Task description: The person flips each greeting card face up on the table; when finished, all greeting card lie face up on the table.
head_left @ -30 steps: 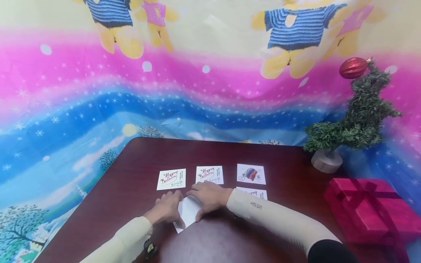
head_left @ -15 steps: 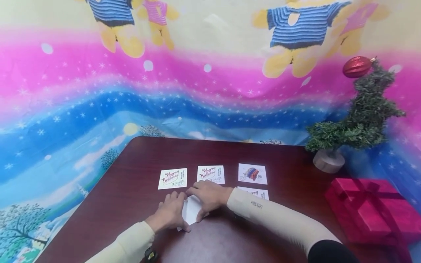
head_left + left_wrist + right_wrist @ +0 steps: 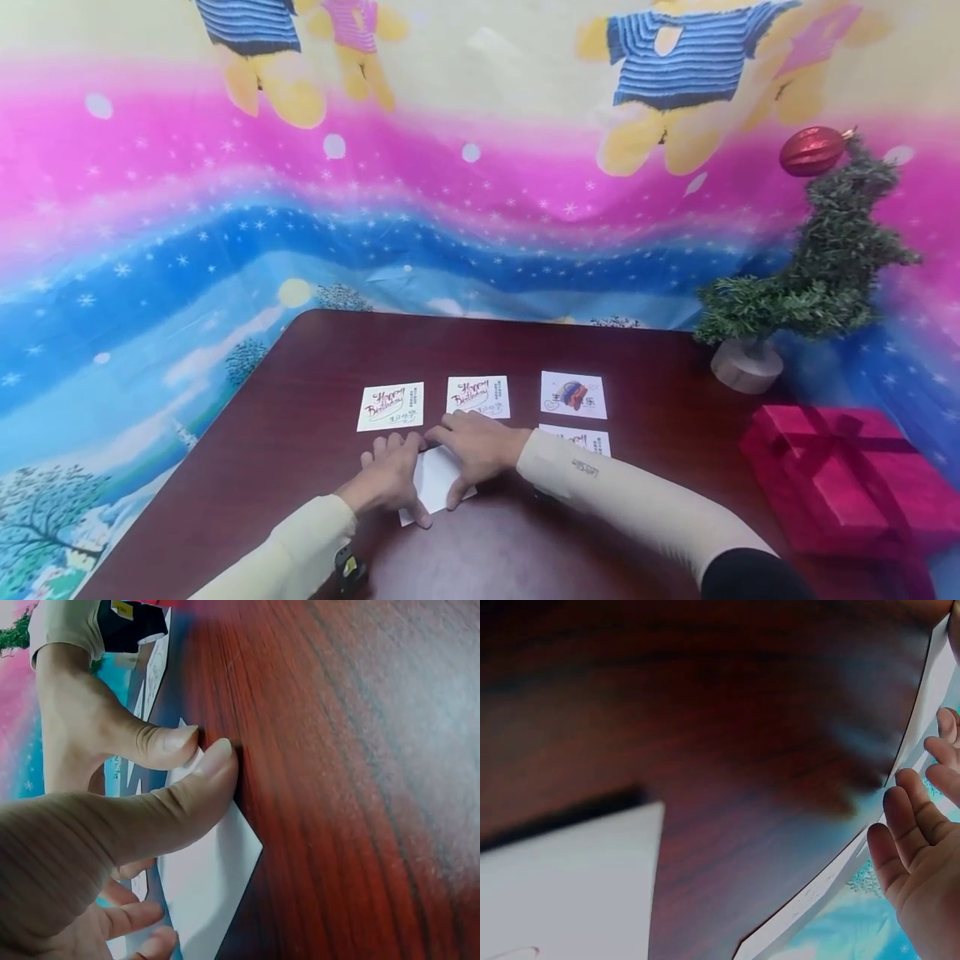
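A blank white card lies on the dark red table between both hands. My left hand holds it at the left, the thumb across its near part and the fingers on the far side. From the right, my right hand grips it, its thumb at the near edge. In the left wrist view both thumbs meet close together over the card. The right wrist view shows fingers at the right side, near a white edge. The card's far part is hidden behind the hands.
Behind the hands lie two Happy Birthday cards and a card with a colourful drawing. Another printed card is partly under the right sleeve. At right stand a red gift box and a small artificial tree.
The left hand has shifted slightly right and away from the body, nearer the right hand. The white card has moved a little with it, and a corner now shows beyond the right thumb.
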A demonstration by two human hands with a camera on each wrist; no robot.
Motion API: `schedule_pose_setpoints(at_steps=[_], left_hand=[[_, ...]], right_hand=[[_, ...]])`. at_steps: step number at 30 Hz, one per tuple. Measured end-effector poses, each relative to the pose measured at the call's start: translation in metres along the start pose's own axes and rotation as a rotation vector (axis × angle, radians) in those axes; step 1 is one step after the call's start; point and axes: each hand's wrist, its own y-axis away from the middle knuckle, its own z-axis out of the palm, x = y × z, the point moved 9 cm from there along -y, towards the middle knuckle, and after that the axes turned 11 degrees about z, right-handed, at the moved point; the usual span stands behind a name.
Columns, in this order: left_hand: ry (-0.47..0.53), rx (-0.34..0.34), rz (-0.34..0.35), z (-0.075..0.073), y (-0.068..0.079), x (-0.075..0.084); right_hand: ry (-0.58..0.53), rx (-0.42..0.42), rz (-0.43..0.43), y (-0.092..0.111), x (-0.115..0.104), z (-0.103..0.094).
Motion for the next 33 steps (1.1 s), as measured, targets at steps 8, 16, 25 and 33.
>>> schedule_pose_setpoints(at_steps=[8, 16, 25, 33], left_hand=[[-0.010, -0.015, 0.000, -0.0004, -0.0035, -0.0033], [-0.016, -0.030, 0.009, 0.0008, -0.0039, -0.0027], [-0.018, 0.003, 0.012, -0.0002, -0.0049, -0.0025], [0.036, -0.024, -0.002, 0.0030, -0.0013, -0.0008]], right_hand=[[0.009, 0.010, -0.008, 0.0005, -0.0007, -0.0021], [-0.001, 0.008, -0.018, 0.0031, -0.0051, -0.0046], [0.020, 0.007, 0.009, 0.0029, -0.0032, -0.0025], [0.036, 0.004, -0.026, 0.0076, -0.0092, -0.0023]])
